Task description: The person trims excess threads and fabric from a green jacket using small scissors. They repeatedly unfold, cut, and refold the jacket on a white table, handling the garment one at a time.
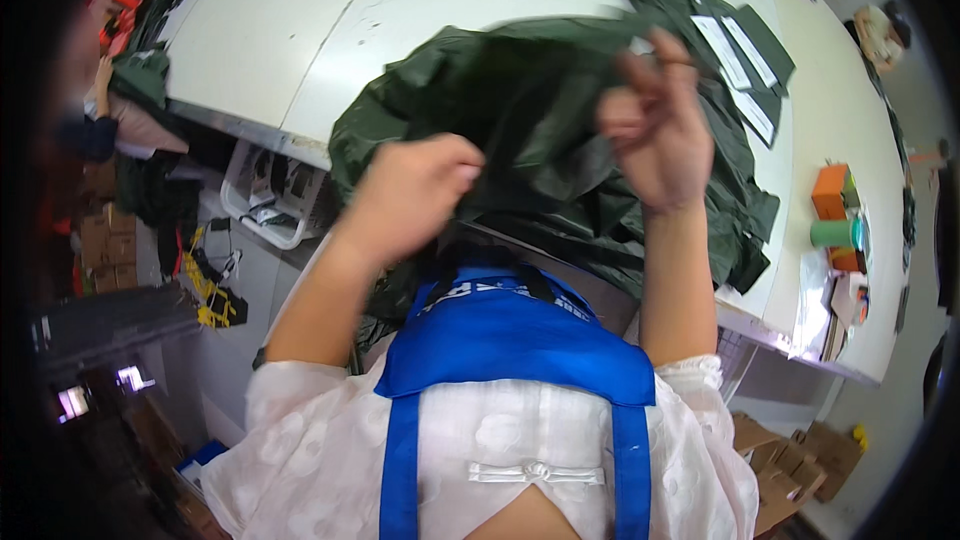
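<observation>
A dark green, slightly shiny coated garment (560, 155) lies bunched over the near edge of the table, its upper edge raised and blurred. My left hand (420, 185) is closed on its left part, knuckles up. At the right, my right hand (660, 130) is raised with bent fingers, pinching the garment's upper edge near a small white spot; motion blurs the fingertips. Between the two hands the cloth opens into a dark hollow. Folds hide what lies inside.
Dark green pieces with white paper strips (722, 52) lie on the white table (330, 50) at the right. Beyond them stand an orange box (832, 190) and a green cylinder (836, 233). A white basket (270, 195) sits below the table's left edge. Another person's arm (103, 90) shows far left.
</observation>
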A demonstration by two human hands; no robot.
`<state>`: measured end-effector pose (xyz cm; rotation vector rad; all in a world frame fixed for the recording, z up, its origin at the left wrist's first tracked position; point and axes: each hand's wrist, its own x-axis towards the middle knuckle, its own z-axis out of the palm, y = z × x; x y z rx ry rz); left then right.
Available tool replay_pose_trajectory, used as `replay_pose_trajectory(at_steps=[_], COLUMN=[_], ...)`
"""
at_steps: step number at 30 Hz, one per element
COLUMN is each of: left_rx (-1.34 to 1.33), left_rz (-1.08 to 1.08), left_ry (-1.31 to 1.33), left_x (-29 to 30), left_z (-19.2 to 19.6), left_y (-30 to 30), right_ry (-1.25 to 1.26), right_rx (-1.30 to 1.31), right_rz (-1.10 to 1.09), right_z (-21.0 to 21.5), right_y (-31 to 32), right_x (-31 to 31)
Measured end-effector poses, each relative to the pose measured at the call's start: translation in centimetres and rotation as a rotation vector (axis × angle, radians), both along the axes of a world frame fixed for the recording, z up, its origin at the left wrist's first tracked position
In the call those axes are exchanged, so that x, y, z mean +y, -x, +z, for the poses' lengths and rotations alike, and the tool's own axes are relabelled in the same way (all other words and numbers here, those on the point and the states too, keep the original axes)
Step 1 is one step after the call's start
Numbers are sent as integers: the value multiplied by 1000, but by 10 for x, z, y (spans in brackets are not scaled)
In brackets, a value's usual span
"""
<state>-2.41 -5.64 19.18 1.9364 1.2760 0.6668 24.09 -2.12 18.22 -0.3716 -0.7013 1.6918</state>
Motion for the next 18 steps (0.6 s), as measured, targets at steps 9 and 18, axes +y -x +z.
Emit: replay_pose_trajectory(at_steps=[9, 18], left_rx=[200, 313], left_rz=[29, -111], left_ry=[178, 588], left_x=[57, 86], left_z=[-69, -95], left_y=[112, 72], right_ry=[118, 1205], right_rx=[-1568, -947], right_rz=[-880, -1104], right_z=[-108, -195], right_y=[-130, -228], right_x=[-46, -163])
